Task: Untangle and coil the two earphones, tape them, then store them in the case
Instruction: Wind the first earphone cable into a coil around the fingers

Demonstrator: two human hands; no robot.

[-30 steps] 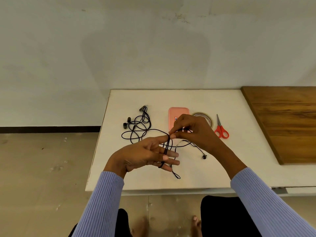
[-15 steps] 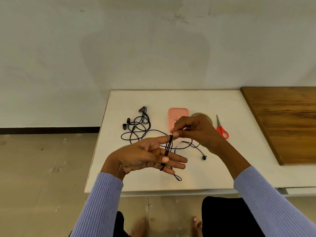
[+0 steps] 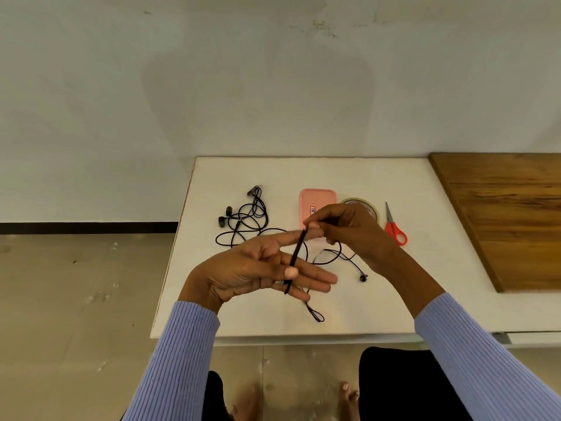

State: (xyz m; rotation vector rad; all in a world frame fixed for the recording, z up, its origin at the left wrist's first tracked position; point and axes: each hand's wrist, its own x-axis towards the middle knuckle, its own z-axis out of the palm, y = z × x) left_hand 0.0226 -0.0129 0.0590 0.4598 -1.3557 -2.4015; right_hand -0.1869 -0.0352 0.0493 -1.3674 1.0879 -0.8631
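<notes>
Coiling step, first earphone cable (image 3: 296, 256): wound over the left hand's (image 3: 261, 268) straight, spread fingers, in front of the pink case (image 3: 315, 197). Right hand (image 3: 343, 226) pinches the strand; wrap count unclear. Second earphone (image 3: 243, 220) lies left of case. Next: another wrap, steady tension.

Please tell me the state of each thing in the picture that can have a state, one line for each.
Left hand: fingers straight, cable wound around them.
Right hand: pinches the cable.
Cable: partly coiled, rest loose on the table.
Second earphone: tangled, lying on the table.
Case: shut, as far as visible.
Scissors: closed, lying flat.
Tape roll: lying flat, partly hidden.
</notes>
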